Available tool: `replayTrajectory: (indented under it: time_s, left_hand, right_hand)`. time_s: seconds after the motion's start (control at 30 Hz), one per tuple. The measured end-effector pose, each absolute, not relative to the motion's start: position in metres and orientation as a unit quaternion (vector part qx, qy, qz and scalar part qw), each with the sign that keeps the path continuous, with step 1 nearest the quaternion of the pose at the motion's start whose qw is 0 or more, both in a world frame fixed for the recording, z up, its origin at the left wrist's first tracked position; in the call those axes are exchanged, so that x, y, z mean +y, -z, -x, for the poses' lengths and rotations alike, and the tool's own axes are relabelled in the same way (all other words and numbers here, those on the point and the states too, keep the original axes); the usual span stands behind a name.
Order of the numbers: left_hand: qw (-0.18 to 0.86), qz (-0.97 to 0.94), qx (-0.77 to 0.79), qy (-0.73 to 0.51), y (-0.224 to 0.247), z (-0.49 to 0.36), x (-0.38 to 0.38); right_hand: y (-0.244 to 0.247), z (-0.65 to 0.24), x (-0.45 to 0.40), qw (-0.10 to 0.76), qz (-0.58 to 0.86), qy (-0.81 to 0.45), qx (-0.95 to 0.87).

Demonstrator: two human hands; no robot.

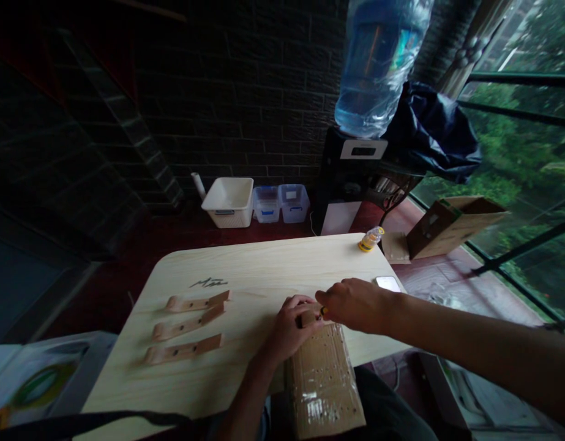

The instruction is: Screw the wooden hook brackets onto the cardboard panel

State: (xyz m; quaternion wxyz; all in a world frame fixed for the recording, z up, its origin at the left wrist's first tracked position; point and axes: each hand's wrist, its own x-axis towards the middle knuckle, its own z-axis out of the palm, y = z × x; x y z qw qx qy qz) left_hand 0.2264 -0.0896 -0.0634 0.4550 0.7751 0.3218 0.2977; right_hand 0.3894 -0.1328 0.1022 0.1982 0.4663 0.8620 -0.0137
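My left hand (294,321) is closed around a tan strip (308,318), pressing it onto the far end of a taped cardboard box (325,380). The box top is dotted with small holes. My right hand (349,304) meets the left there, its fingers closed on a small tool with a yellow part (324,312). Most of that tool is hidden, so its kind does not show. Three similar tan strips (185,349) with dark holes and angled ends lie on the table to the left. Beyond them are several thin dark pieces (209,282).
On the pale wooden table (264,260), a clear bottle with yellow parts (370,239) stands at the far right corner. A white phone-like object (387,283) lies near my right forearm. Behind are plastic bins (229,202), a water dispenser (362,149) and an open carton (452,226).
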Motion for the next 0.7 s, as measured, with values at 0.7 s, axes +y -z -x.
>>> replayTrajectory:
  time_s: [0.7]
  left_hand:
    - [0.436, -0.787, 0.302, -0.314, 0.081, -0.221, -0.088]
  right_hand:
    - [-0.101, -0.379, -0.147, 0.224, -0.448, 0.000, 0.866]
